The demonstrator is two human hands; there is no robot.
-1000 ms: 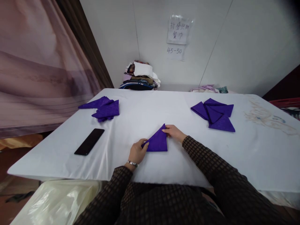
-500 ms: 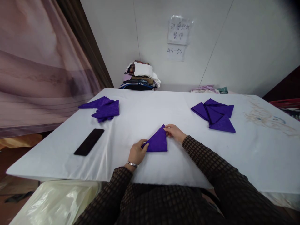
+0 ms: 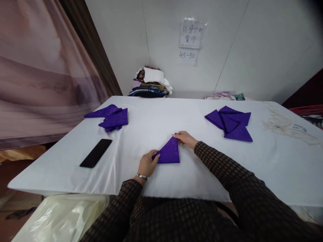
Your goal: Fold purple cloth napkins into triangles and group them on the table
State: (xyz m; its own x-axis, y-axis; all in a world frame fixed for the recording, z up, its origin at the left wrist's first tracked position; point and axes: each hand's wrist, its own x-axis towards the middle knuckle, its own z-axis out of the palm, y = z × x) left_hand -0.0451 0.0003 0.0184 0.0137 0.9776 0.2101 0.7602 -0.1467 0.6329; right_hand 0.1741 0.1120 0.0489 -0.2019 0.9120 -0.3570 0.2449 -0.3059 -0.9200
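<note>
One triangular folded piece of purple cloth [image 3: 169, 153] is held flat on the table covered in white cloth [image 3: 196, 181], close to its near edge, between two hands. Its left corner is pinched between the thumb and fingers of the left hand [image 3: 148, 162], on whose wrist one silver-coloured bracelet [image 3: 142, 176] is worn. Its upper corner is pinched between the thumb and fingers of the right hand [image 3: 185, 138]. Both forearms are covered by dark checked sleeves.

Two further groups of purple cloth are laid on the table. On the left, one crumpled purple cloth heap [image 3: 114, 118] is seen; how many pieces it is made of cannot be told. On the right, several flat, pointed folded purple pieces [image 3: 230, 123] are overlapped; their exact number is hidden by the overlap. One black rectangular phone [image 3: 96, 153] is placed at a slant, nearer than the crumpled heap and well apart from the left hand.

Beyond the far edge, one stack of mixed folded clothes [image 3: 150, 82] is seen, and two white paper signs [image 3: 191, 33] are fixed to the wall, one above the other.
</note>
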